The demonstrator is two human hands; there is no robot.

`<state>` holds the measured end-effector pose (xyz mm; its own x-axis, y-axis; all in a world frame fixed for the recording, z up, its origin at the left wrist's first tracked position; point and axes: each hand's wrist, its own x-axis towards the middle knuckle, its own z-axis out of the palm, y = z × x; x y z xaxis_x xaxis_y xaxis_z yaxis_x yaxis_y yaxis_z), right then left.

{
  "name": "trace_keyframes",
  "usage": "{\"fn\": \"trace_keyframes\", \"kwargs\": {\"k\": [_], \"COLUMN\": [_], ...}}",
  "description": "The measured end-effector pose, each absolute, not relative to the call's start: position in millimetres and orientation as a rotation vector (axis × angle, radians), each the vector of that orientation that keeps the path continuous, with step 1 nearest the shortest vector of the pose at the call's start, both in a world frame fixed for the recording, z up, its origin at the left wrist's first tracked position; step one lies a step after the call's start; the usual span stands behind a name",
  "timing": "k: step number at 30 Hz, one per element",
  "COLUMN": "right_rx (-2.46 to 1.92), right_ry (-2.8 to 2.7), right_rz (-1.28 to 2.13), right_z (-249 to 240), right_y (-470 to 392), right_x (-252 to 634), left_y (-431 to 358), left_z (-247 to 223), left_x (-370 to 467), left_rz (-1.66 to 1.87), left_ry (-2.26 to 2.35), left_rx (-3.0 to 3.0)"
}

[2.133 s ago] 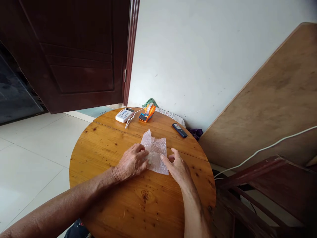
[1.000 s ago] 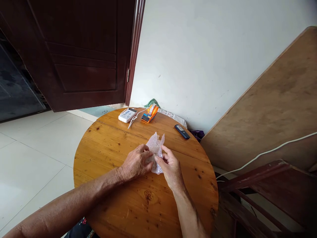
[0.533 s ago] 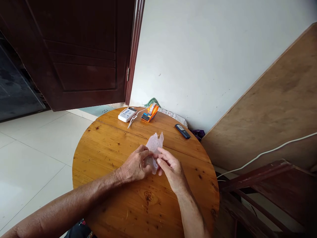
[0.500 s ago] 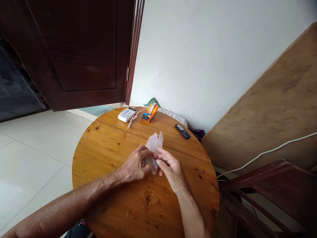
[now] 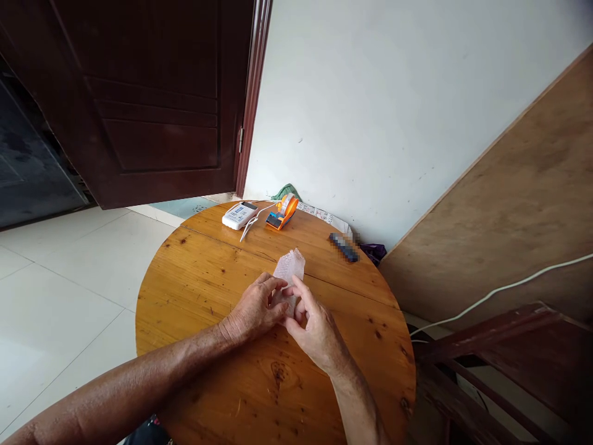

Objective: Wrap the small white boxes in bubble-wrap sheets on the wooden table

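Observation:
In the middle of the round table, a small piece of translucent bubble wrap point(image 5: 289, 264) stands up between my two hands. My left hand point(image 5: 256, 305) grips its left side, fingers and thumb curled onto the plastic. On the opposite side, my right hand point(image 5: 315, 326) has bent fingers against the wrap, its thumb at the lower edge close to my left thumb. The fingers hide much of the lower part, and I cannot tell whether anything lies inside it.
At the table's point(image 5: 185, 284) far side are a white box-shaped device point(image 5: 239, 215) with a white cable and an orange tape dispenser point(image 5: 281, 212). A dark blurred object point(image 5: 344, 247) lies right of them. Behind stand a white wall point(image 5: 370, 111) and a dark red door point(image 5: 162, 142).
The bubble wrap's split upper ends have come together into one flatter sheet. Its loose lower flap is folded in, and my right thumb has shifted down and left.

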<state>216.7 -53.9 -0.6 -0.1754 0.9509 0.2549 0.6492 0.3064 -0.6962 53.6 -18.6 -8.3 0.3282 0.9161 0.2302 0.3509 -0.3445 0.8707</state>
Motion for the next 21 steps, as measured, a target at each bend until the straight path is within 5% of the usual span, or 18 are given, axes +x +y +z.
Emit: {"fn": "trace_keyframes", "kwargs": {"k": [6, 21], "right_rx": [-1.366, -1.440], "right_ry": [-1.753, -1.749], "right_rz": [0.763, 0.545], "right_z": [10.7, 12.9], "right_y": [-50.2, -27.2], "right_x": [229.7, 231.8], "left_y": [-17.3, -15.4], "left_z": [-14.1, -18.7], "left_x": [56.3, 58.7], "left_rz": [0.980, 0.862], "left_ry": [1.194, 1.150], "left_rx": [1.973, 2.168]}}
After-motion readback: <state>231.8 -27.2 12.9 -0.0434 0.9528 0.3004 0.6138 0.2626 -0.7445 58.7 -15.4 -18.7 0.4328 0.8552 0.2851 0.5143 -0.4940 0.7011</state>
